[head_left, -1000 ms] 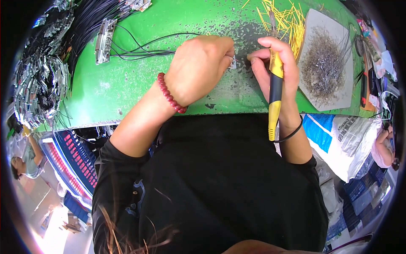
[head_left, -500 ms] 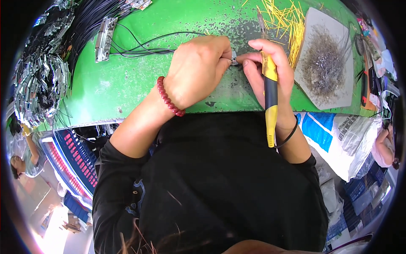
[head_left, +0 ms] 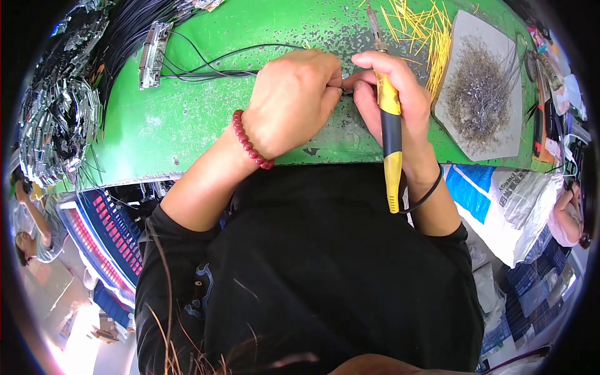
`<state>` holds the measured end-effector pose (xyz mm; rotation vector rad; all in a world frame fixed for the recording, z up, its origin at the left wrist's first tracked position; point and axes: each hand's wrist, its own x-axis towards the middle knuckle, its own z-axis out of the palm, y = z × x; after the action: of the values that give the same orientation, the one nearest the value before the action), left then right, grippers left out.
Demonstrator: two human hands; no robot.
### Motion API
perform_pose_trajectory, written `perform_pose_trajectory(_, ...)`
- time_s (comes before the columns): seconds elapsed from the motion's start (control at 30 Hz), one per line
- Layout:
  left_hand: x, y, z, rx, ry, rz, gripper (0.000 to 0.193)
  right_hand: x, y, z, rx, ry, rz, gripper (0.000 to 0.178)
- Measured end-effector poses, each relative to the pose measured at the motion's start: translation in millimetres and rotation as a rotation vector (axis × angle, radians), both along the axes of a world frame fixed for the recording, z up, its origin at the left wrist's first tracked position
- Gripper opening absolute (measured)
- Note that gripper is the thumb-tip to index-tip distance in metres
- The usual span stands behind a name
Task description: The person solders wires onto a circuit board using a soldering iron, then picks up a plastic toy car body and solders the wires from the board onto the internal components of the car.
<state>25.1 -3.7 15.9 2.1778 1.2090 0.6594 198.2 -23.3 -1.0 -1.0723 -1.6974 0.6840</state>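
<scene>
My left hand [head_left: 292,103], with a red bead bracelet at the wrist, is closed over the ends of thin black wires [head_left: 240,74]. These wires run left to a silvery metal connector part [head_left: 154,56] lying on the green tabletop. In my right hand [head_left: 409,94] rests a yellow and black soldering iron [head_left: 392,134], its tip pointing away from me and apart from the wires. The right thumb and forefinger reach close to the left fingertips. A small dark piece shows between the two hands; my fingers hide most of it.
Yellow sticks of thin wire or tubing [head_left: 431,44] lie at the far right, beside a grey board [head_left: 462,134] covered in dark residue. Metal parts [head_left: 59,131] and black cables [head_left: 134,37] pile up at the left. Crates [head_left: 112,231] stand below the table edge; other people are at both sides.
My right hand has moved slightly left, and the soldering iron has shifted left with it. The small silvery piece seen between my fingertips is now mostly hidden. The left hand stays nearly still.
</scene>
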Motion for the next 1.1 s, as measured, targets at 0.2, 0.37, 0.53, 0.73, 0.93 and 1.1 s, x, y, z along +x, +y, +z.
perform_pose_trajectory(0.2, 0.0, -0.5, 2.1, -0.008, -0.012, 0.014, 0.008, 8.2, -3.9, -1.5, -0.076, 0.039, -0.059, 0.034)
perform_pose_trajectory(0.37, -0.4, -0.7, -0.4, -0.009, 0.001, 0.019, 0.008, 4.6, -4.7, -3.4, -0.052, 0.038, -0.035, 0.035)
perform_pose_trajectory(0.53, 0.1, -1.0, -1.8, 0.024, 0.006, 0.019, 0.008, 1.2, -1.1, 4.3, -0.026, -0.001, -0.005, 0.035)
perform_pose_trajectory(0.73, 0.5, -1.7, 0.8, -0.008, -0.001, 0.022, 0.008, 3.0, -5.7, 3.6, -0.182, -0.042, -0.063, 0.037)
perform_pose_trajectory(0.93, -2.5, -0.5, -1.7, -0.037, -0.086, 0.028, 0.008, 1.0, -2.8, -3.0, -0.086, -0.073, -0.063, 0.037)
perform_pose_trajectory(1.1, 4.5, -1.9, -2.1, 0.051, -0.018, 0.055, 0.007, 16.2, -7.0, -1.4, -0.176, 0.140, -0.118, 0.029)
